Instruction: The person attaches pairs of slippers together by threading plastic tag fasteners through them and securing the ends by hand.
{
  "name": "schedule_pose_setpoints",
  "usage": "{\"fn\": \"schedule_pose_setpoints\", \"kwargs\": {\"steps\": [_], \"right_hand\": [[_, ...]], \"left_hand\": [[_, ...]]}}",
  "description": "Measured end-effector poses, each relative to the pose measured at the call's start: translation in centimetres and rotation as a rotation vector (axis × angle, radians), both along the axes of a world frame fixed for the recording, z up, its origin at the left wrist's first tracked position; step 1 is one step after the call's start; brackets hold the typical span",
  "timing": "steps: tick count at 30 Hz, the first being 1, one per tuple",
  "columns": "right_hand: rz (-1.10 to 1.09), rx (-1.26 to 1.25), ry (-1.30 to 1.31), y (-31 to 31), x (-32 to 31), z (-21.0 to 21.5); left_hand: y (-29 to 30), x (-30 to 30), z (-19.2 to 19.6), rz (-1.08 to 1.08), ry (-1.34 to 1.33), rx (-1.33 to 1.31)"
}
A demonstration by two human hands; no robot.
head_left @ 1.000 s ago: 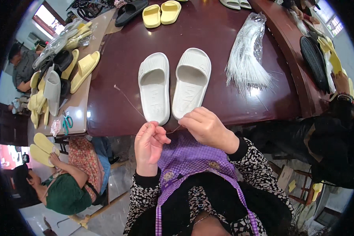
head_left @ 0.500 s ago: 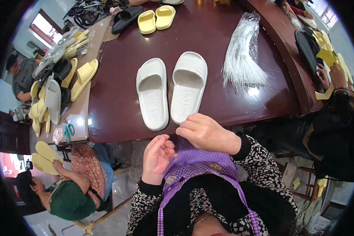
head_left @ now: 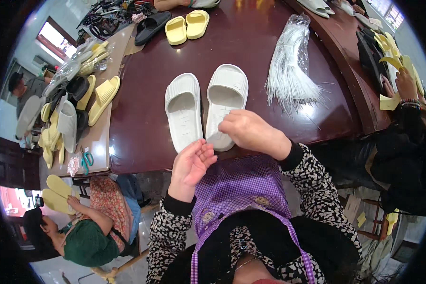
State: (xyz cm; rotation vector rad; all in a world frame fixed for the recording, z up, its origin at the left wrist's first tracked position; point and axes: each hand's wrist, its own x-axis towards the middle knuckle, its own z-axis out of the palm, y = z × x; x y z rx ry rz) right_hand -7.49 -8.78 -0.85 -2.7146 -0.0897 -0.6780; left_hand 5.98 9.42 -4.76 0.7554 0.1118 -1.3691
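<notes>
Two white slide slippers lie side by side on the dark brown table [head_left: 270,28], toes pointing away from me. My left hand [head_left: 191,163] is at the table's near edge, palm showing and fingers loosely apart, its fingertips at the heel of the left slipper [head_left: 182,106]. My right hand [head_left: 248,130] rests over the heel of the right slipper [head_left: 228,90] with its fingers pinched together. Whether something thin is between them is hidden.
A clear bag of thin white plastic strands [head_left: 291,71] lies right of the slippers. Yellow slippers [head_left: 187,24] and a black one [head_left: 151,26] sit at the far edge. A slipper pile [head_left: 71,116] and teal scissors [head_left: 86,160] are on the left table. One person [head_left: 80,239] sits lower left, another person [head_left: 407,87] at right.
My hands, held together below the slippers' heels a second ago, have parted. The right hand has moved up onto the right slipper's heel, and the left hand has opened.
</notes>
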Motion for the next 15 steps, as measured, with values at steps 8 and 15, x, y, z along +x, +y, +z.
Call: {"fn": "schedule_pose_setpoints", "kwargs": {"steps": [8, 15], "right_hand": [[-0.147, -0.062, 0.053, -2.8, 2.2, 0.7], [-0.175, 0.179, -0.16, -4.0, 1.1, -0.8]], "left_hand": [[-6.0, 3.1, -0.4, 0.051, -0.028, -0.02], [-7.9, 3.5, -0.5, 0.145, -0.063, 0.039]]}}
